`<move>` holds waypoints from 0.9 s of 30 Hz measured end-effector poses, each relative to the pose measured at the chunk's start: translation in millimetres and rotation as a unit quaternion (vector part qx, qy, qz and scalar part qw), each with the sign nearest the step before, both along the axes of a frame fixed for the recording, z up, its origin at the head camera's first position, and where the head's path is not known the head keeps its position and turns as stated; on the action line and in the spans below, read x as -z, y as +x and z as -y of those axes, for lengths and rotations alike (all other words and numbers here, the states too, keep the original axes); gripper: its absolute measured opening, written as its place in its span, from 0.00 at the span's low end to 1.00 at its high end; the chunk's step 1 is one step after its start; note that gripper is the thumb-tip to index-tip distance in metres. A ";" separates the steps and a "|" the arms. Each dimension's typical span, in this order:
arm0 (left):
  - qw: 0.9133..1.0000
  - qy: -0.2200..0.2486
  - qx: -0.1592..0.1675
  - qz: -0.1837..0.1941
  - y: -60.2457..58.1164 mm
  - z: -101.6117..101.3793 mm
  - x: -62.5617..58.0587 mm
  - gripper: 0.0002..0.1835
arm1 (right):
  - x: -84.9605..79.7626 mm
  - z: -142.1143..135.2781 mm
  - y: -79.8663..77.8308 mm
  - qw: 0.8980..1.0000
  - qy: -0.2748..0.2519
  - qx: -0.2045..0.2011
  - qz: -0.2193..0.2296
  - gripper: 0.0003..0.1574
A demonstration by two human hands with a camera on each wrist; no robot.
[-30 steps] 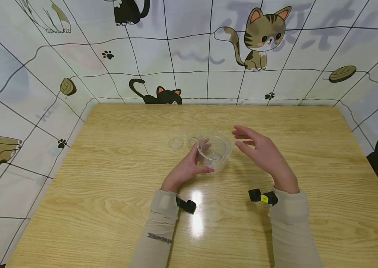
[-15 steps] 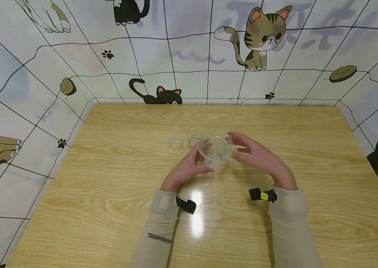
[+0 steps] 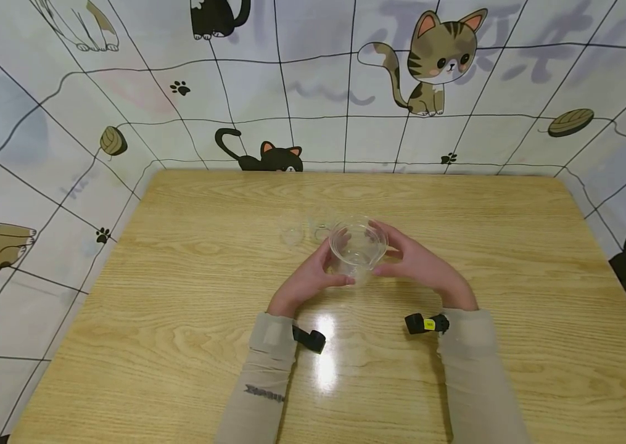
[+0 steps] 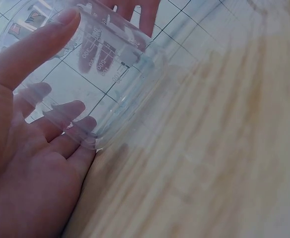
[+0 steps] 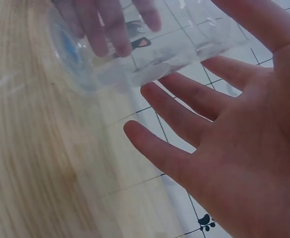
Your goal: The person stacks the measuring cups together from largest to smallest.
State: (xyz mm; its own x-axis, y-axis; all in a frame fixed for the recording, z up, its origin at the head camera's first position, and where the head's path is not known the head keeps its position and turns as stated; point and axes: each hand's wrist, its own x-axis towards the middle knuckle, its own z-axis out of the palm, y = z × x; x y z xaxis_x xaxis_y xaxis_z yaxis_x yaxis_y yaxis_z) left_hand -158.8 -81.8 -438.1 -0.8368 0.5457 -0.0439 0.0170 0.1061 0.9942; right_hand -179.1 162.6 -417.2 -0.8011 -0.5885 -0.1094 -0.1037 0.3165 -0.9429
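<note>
A clear measuring beaker (image 3: 358, 250) stands upright between the hands, its printed scale facing the left wrist camera. My left hand (image 3: 308, 280) grips it from the left, thumb in front and fingers behind the wall; some fingers show through the clear wall (image 4: 127, 91) in the left wrist view. On the other side my right hand (image 3: 422, 265) reaches around with its fingers spread and nearly straight. In the right wrist view several of that hand's fingertips (image 5: 152, 91) are right at the beaker's side, while the little finger (image 5: 145, 141) stays off it.
Two small clear vessels, one at the left (image 3: 293, 234) and one closer to the beaker (image 3: 321, 232), stand behind the left hand. The wooden table (image 3: 179, 296) ends at the back against a cat-printed wall cloth (image 3: 318, 92).
My right hand has moved left, from beside the beaker up to its right side, fingers passing behind the rim. The left hand and the beaker have hardly moved.
</note>
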 end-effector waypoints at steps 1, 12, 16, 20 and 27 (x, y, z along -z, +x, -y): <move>1.000 0.000 0.000 0.001 0.0 0.0 -0.2 0.52 | 1.5 1.2 -0.4 1.000 0.003 0.000 0.002 0.56; 1.000 0.007 0.001 0.003 -0.8 0.1 3.4 0.50 | 7.5 12.1 0.0 1.000 -0.010 0.000 0.007 0.60; 1.000 0.009 0.005 0.004 -0.8 0.2 2.8 0.50 | 8.1 16.7 0.2 1.000 -0.018 0.000 0.007 0.63; 1.000 0.007 0.010 0.004 0.2 1.0 -1.2 0.51 | 7.4 20.7 0.9 1.000 -0.016 0.008 0.004 0.68; 1.000 0.008 0.004 0.008 -0.1 2.3 -2.3 0.51 | 11.2 25.6 0.4 1.000 -0.013 0.027 -0.004 0.70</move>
State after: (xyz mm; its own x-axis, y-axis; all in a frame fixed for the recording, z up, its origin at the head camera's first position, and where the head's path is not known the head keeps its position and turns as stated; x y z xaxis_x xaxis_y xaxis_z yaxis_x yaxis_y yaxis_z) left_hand -158.9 -84.1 -435.8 -0.8316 0.5534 -0.0471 0.0028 0.0891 0.9960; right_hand -178.7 137.1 -428.4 -0.8330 -0.5462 -0.0878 -0.0951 0.2977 -0.9499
